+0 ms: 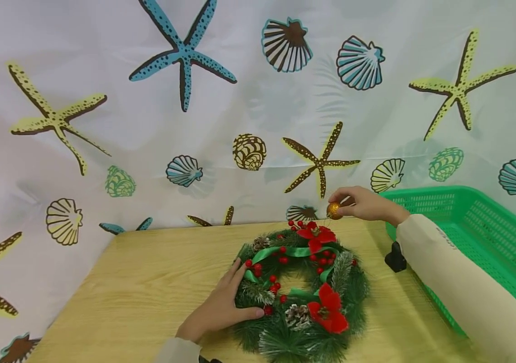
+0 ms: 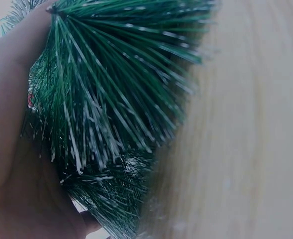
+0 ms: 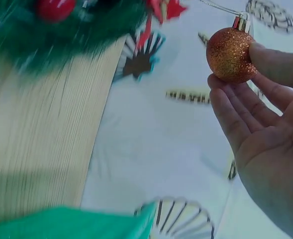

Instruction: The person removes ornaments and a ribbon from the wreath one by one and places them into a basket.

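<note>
A green wreath (image 1: 348,302) lies on the wooden table, trimmed with red flowers, red berries, pine cones and green ribbon. My left hand (image 1: 223,302) rests against the wreath's left side, thumb and fingers spread apart. Close up in the left wrist view, frosted needles (image 2: 111,84) lie beside this hand, and part of the fingers is hidden. Above the wreath's far right edge, my right hand (image 1: 362,204) pinches a glittery orange-gold Christmas bauble (image 1: 334,210) between thumb and fingers. The right wrist view shows the bauble's metal cap (image 3: 242,22) with a thin hanging loop.
On the right stands a green perforated plastic basket (image 1: 455,194), with the right forearm reaching across it. A small black object (image 1: 395,257) shows beneath the right sleeve. Behind the table (image 1: 158,272) hangs a white cloth (image 1: 248,75) printed with starfish and shells.
</note>
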`<state>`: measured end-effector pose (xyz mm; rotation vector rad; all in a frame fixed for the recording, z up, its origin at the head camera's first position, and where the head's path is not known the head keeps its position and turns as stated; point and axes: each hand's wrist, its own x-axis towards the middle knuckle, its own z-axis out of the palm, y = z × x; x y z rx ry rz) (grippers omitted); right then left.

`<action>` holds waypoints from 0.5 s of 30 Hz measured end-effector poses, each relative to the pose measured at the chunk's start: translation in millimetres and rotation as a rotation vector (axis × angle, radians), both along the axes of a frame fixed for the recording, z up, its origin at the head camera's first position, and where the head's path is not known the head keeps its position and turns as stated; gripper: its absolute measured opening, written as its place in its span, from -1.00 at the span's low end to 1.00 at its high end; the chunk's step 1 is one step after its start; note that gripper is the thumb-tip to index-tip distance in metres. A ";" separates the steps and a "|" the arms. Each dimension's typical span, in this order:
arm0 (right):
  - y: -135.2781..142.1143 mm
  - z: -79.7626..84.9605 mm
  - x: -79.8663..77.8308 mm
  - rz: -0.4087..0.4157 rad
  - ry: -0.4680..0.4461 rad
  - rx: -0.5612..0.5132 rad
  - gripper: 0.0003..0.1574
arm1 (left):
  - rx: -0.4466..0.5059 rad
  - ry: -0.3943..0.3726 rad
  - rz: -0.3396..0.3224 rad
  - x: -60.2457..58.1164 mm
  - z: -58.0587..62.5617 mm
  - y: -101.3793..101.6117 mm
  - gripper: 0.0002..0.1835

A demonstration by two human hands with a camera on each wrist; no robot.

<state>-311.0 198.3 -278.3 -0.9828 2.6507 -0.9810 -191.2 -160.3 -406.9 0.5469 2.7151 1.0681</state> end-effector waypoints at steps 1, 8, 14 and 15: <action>5.1 1.3 1.4 -0.010 0.000 0.003 -0.64 | 0.002 -0.003 0.002 0.2 -0.6 -1.0 0.13; 40.7 9.5 14.7 -0.079 0.040 0.059 -0.60 | 0.014 -0.013 -0.012 2.1 1.3 -1.0 0.11; 71.9 12.2 23.6 -0.142 0.084 0.105 -0.56 | 0.002 -0.011 -0.014 0.4 3.9 1.5 0.12; 77.3 12.3 24.8 -0.153 0.087 0.111 -0.56 | 0.000 -0.009 -0.011 -0.2 4.3 1.7 0.12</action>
